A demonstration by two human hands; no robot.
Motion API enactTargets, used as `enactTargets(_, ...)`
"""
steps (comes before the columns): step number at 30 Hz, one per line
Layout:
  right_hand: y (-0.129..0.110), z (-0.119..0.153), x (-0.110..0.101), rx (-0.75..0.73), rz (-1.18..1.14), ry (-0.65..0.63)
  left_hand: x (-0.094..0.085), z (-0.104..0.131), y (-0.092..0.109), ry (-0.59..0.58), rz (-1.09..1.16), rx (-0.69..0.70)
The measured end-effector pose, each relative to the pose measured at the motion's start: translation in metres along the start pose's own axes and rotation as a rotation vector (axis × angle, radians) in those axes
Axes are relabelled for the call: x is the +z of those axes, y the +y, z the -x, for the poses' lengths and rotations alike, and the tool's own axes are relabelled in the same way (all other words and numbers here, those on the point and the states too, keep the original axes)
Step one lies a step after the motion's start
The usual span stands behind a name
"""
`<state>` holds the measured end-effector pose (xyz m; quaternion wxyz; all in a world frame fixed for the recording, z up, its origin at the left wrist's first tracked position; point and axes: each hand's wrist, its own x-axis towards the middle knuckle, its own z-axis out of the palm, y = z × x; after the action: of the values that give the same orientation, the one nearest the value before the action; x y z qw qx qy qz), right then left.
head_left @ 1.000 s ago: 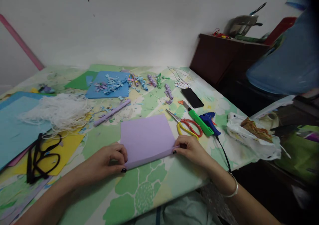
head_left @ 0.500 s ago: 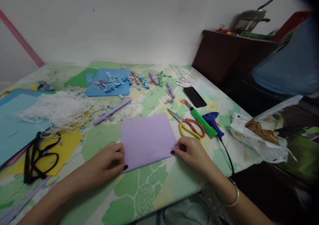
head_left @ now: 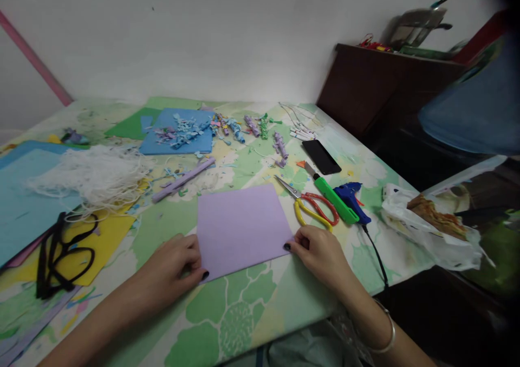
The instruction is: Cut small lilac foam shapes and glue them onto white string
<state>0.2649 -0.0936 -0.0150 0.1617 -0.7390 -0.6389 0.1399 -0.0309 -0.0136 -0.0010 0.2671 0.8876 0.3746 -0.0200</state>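
A plain purple sheet of paper (head_left: 244, 229) lies flat on the flowered tablecloth in front of me. My left hand (head_left: 181, 264) pinches its near left corner, the thumb on top. At the near right corner my right hand (head_left: 314, 250) does the same, fingers curled and thumb pressed on the edge. Just beyond my right hand are scissors (head_left: 314, 210) with red and yellow handles. Beside them lie a green utility knife (head_left: 335, 200) with its blade out and a blue glue gun (head_left: 352, 200). A rolled purple paper strip (head_left: 184, 179) rests behind the sheet.
At left are black-framed glasses (head_left: 67, 258), a tangle of white string (head_left: 91, 180) and coloured sheets. Farther back, paper scraps cover a blue sheet (head_left: 156, 145), near several small curled paper pieces. A phone (head_left: 320, 156) and a plastic bag with food (head_left: 430, 237) are at right.
The view has shifted slightly, so the things at right appear a little farther right. Both hands stay at the purple sheet's near corners.
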Motion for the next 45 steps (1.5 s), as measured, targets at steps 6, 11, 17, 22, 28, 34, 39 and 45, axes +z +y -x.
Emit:
enactTargets(6, 0.001, 0.002, 0.005, 0.002, 0.033, 0.031, 0.006, 0.002, -0.004, 0.059, 0.051, 0.003)
enactTargets(11, -0.001, 0.003, 0.006, 0.024, 0.057, 0.061, 0.005, 0.002, -0.004, 0.052, -0.004, -0.024)
enactTargets(17, -0.004, 0.008, 0.009, 0.027, 0.099, 0.129, 0.009, 0.005, 0.014, 0.147, -0.144, -0.063)
enactTargets(22, -0.006, 0.014, 0.017, -0.034, 0.138, 0.206, 0.045, 0.007, 0.032, 0.316, -0.423, 0.226)
enactTargets(28, -0.008, 0.023, 0.032, -0.153, 0.190, 0.339, 0.057, 0.007, 0.048, 0.227, -0.591, 0.129)
enactTargets(34, -0.029, 0.046, 0.045, -0.489, 0.188, 0.476, 0.066, 0.015, 0.071, 0.334, -0.651, -0.016)
enactTargets(39, -0.037, 0.058, 0.050, -0.613, 0.210, 0.435, 0.082, 0.017, 0.072, 0.414, -0.672, 0.004)
enactTargets(45, -0.036, 0.061, 0.039, -0.587, 0.334, 0.326, 0.083, 0.022, 0.072, 0.412, -0.663, 0.013)
